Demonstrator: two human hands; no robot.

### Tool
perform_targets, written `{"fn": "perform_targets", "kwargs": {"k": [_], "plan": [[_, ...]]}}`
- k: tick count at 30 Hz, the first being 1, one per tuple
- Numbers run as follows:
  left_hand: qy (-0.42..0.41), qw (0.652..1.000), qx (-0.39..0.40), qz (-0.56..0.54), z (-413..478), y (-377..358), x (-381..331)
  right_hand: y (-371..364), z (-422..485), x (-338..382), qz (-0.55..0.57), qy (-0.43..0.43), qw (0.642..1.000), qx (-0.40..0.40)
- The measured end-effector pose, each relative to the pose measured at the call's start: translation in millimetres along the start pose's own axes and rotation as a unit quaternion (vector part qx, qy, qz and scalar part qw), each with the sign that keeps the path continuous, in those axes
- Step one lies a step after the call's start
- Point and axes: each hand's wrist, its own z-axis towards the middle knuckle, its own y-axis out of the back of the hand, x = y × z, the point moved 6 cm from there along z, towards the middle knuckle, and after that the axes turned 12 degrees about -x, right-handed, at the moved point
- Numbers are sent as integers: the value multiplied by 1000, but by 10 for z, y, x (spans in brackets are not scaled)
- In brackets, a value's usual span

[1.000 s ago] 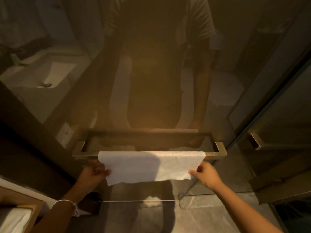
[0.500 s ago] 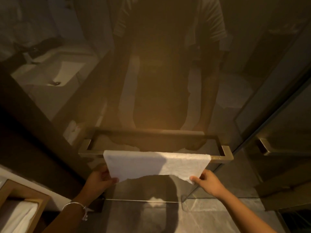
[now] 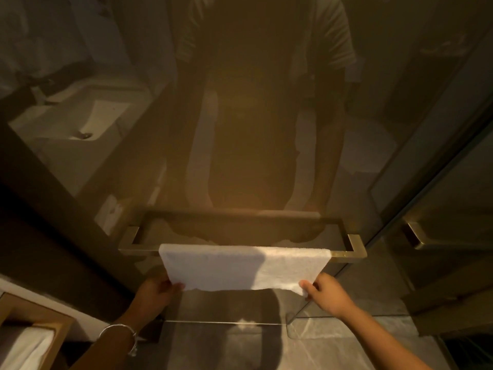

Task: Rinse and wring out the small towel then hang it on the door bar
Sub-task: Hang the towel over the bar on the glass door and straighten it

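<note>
The small white towel [image 3: 240, 267] hangs spread flat over the brass door bar [image 3: 349, 252] on the glass door. My left hand [image 3: 154, 293] pinches the towel's lower left corner. At the lower right corner, my right hand [image 3: 326, 293] grips the hem. Both hands are below the bar, holding the front flap taut. The back flap behind the bar is hidden.
The glass door [image 3: 253, 129] reflects a person and a white sink [image 3: 88, 121]. A second brass handle [image 3: 416, 237] sits on the panel to the right. A wooden shelf with a white towel [image 3: 24, 348] is at the lower left. Grey tile floor [image 3: 333, 343] lies below.
The front flap looks shorter than a second ago and its lower edge sits higher. Both hands have stayed at the towel's bottom corners while the view shifted slightly.
</note>
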Motion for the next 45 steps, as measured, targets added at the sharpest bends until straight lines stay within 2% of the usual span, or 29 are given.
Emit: {"fn": "perform_targets", "kwargs": {"k": [5,8,10,12,17,21,23,27,31,33,35,36,40,43,45], "plan": [[-32,999,-14,38,106,39,-22,127,63,103,-27,52,993,-98],[5,998,1,56,73,-32,124,-62,12,20,-114,31,993,4],[2,997,7,80,108,-69,143,-83,13,-16,-119,19,992,29],[-13,994,8,106,135,-64,109,-49,22,-26,-92,5,995,32],[-37,994,25,98,124,-27,62,-74,-12,-93,73,-87,993,32],[-86,989,-3,120,162,25,-30,105,38,-71,95,-74,990,-69],[-96,987,3,131,155,5,-5,107,25,-69,84,-67,991,-83],[-68,984,41,161,139,-65,126,-49,-32,-111,-3,-64,998,-17],[-31,989,43,135,166,-55,163,-60,-12,-138,10,-81,996,-22],[-2,988,99,117,111,-132,243,-95,-57,-156,17,-87,996,-23],[19,973,191,131,15,-239,301,-168,-123,-187,22,-97,995,-2],[28,967,209,145,2,-262,327,-202,-156,-208,21,-102,994,12],[43,971,186,147,103,-274,383,-267,-248,-279,21,-111,993,28],[65,981,146,110,169,-285,463,-267,-289,-269,48,-108,993,7],[74,982,126,122,162,-285,578,-240,-321,-238,79,-110,991,-13]]}}
